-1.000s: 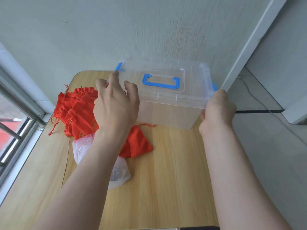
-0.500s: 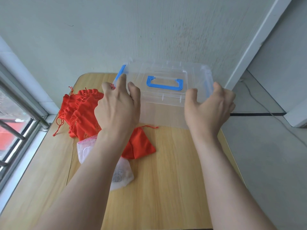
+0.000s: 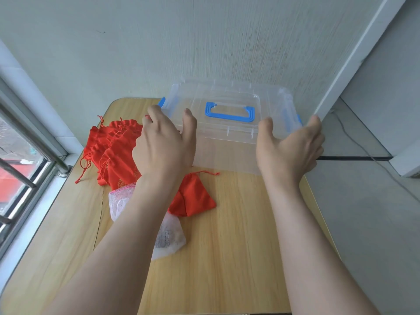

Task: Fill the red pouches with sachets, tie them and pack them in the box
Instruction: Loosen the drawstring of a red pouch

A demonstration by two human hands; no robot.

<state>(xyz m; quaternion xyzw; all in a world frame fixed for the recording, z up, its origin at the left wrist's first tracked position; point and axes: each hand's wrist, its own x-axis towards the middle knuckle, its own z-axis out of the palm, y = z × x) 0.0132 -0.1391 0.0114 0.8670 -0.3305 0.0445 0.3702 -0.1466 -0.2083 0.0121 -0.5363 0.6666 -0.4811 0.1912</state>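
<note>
Nearest to me, two bare forearms reach forward over the pale wooden tabletop (image 3: 238, 246). Under the left forearm lie white mesh sachets (image 3: 169, 239), soft and half transparent, with something dark printed inside; the arm covers part of them. Just behind them one red pouch (image 3: 193, 197) lies flat, with its thin red cord pointing to the right. Farther left, near the window (image 3: 20, 169), a pile of red pouches (image 3: 113, 151) is heaped loosely, with ruffled mouths, hanging cords and a little gold pattern.

The left hand (image 3: 166, 144) rests against the left end of the lid (image 3: 227, 96), with its fingers reaching forward and only a little bent and its thumb on the front edge. Its grip is not closed around anything. The right hand (image 3: 288, 146) is spread wide at the right front corner of the box (image 3: 225, 153), thumb and fingers far apart, so this grip is also open. I cannot tell if it presses on the plastic.

The box stands at the far edge of the tabletop, against the grey wall (image 3: 204, 42). It is clear plastic with the lid on, a blue handle (image 3: 229, 114) lying flat on top and a blue latch (image 3: 161, 102) at its left end.
</note>
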